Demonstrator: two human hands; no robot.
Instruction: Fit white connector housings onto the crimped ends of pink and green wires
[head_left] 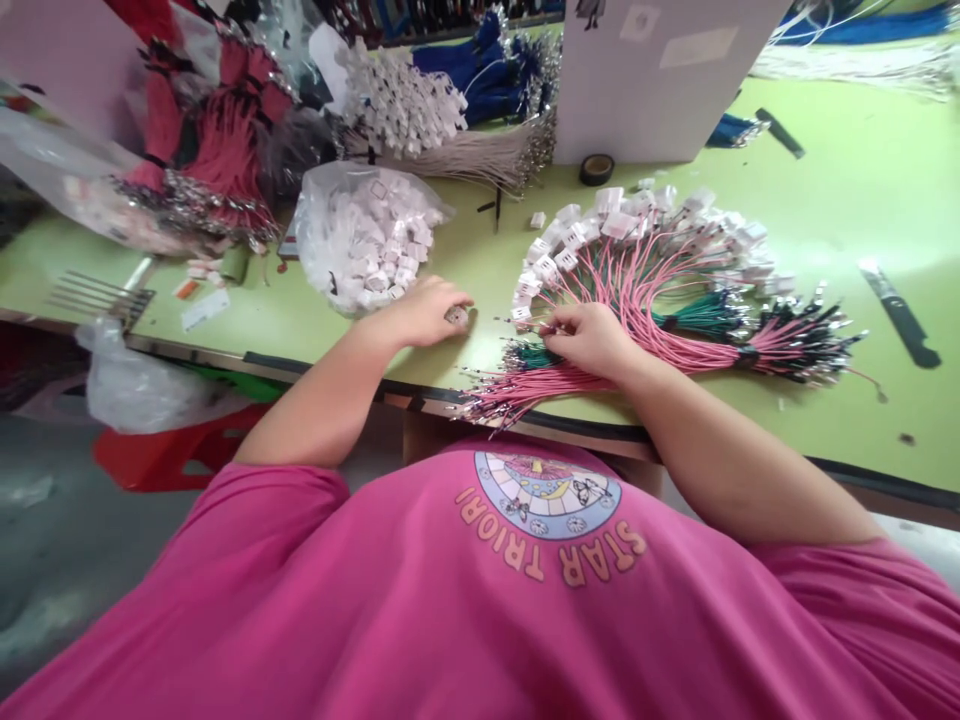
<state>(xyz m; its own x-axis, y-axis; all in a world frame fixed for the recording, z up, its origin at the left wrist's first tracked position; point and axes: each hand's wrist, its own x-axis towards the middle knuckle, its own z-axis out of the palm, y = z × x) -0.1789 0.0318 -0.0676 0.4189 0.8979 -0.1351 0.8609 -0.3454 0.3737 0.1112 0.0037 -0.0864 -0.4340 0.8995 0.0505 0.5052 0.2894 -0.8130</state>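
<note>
My left hand [427, 312] is closed, a small pale connector [456, 315] between its thumb and fingers, beside a clear plastic bag [319, 215] full of white connectors [386, 245]. To its right, my right hand [596, 342] pinches a thin pink wire near its end [544, 328]; the fingertips partly hide it. Pink wires [645, 300] fan out around that hand, many carrying white connectors [574, 237] on their far ends. Below it, loose pink wire ends [502, 392] with metal tips lie near the table edge, next to a short green wire bundle [529, 355].
Tied pink bundles [225, 150] and white wires with connectors [405, 100] lie at the back left. A black tape roll [597, 169] sits before a pale box [652, 80]. A knife [900, 315] lies at right, a metal fork-like rack [101, 298] at left. A red stool [157, 455] stands below.
</note>
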